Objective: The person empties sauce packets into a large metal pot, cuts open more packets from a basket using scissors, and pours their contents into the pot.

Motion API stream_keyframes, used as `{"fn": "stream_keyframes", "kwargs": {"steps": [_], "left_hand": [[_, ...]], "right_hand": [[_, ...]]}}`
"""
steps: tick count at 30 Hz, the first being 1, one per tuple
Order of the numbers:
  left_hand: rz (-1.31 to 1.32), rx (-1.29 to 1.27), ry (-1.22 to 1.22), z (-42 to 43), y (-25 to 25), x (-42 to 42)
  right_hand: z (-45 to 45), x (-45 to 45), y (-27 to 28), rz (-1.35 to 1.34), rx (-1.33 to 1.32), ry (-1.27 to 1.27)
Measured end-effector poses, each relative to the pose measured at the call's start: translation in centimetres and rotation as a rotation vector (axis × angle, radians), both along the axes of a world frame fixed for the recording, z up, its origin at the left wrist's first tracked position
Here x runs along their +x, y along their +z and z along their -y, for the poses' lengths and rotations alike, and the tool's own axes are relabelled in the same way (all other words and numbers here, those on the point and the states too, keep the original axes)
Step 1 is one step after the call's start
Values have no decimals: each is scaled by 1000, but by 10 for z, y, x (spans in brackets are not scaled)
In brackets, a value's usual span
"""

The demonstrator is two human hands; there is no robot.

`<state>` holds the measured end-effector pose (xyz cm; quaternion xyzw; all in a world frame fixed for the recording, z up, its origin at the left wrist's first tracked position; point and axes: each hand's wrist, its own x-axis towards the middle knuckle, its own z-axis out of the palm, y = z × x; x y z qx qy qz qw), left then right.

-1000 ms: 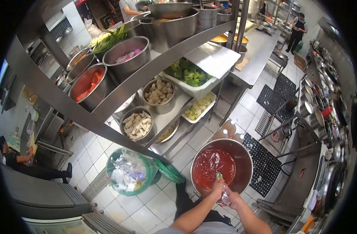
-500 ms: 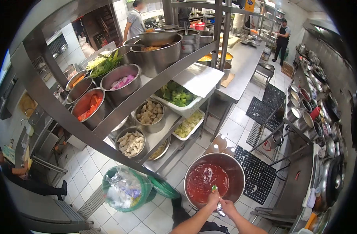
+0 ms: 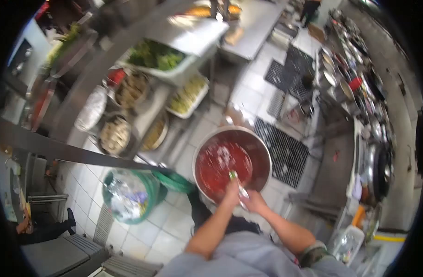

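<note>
A large steel pot (image 3: 262, 161) stands on the floor in front of me, with glossy red liquid (image 3: 220, 167) and paler swirls inside. Over its near rim, my left hand (image 3: 231, 190) is closed around a narrow, shiny silver thing with a green patch (image 3: 233, 175); its kind is not clear. My right hand (image 3: 253, 201) is lower and to the right, its fingers closed on the thing's silver lower part (image 3: 243, 193). Both hands are close together, and blur hides the fingers' detail.
A green bin with a plastic liner (image 3: 128, 196) stands left of the pot, its green lid (image 3: 174, 181) between them. Shelving at left holds a bowl of pale pieces (image 3: 114, 135) and a basket of greens (image 3: 156, 56). Black mats (image 3: 283, 152) and a cookware-lined counter lie right.
My view has tilted down and swung, so the pot and shelves sit differently in frame and my torso shows. Both hands keep their grip over the pot's near rim.
</note>
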<state>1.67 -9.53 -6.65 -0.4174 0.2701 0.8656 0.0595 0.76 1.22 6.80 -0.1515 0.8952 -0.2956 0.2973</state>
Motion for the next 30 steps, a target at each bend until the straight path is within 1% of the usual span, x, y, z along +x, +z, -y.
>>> {"fn": "stream_keyframes", "kwargs": {"steps": [1, 3, 5, 6, 8, 9, 10, 13, 14, 17, 20, 23, 26, 29, 30], "left_hand": [[-1, 28, 69, 0, 17, -4], [94, 43, 1, 6, 42, -10], [148, -34, -66, 5, 47, -10], [184, -7, -83, 6, 60, -11], [69, 91, -112, 0, 61, -6], [10, 137, -127, 0, 61, -6], [40, 120, -175, 3, 60, -9], [95, 189, -161, 5, 68, -10], [95, 177, -185, 6, 61, -9], [128, 129, -177, 5, 68, -7], [67, 26, -203, 4, 65, -1], [118, -52, -155, -1, 65, -2], [141, 14, -130, 7, 83, -6], [107, 149, -109, 14, 79, -3], [114, 130, -110, 14, 78, -2]], "right_hand": [[0, 1, 3, 6, -42, -34], [-2, 2, 8, 54, 4, -41], [-5, -8, 16, 372, 12, -56], [-2, -12, 27, 645, -87, -252], [-11, -9, 1, 633, -114, -375], [-8, -10, 0, 625, -132, -436], [-9, -10, 2, 548, -58, -346], [-9, -15, 23, 310, 162, -67], [-6, -10, 27, 219, 222, -22], [-5, -2, 25, 157, 295, 50], [-2, 4, 31, 114, 377, 71], [2, 2, 39, 160, 405, 100], [3, 4, 41, 114, 380, 107], [7, 7, 49, 98, 378, 128], [6, 8, 48, 91, 365, 130]]}}
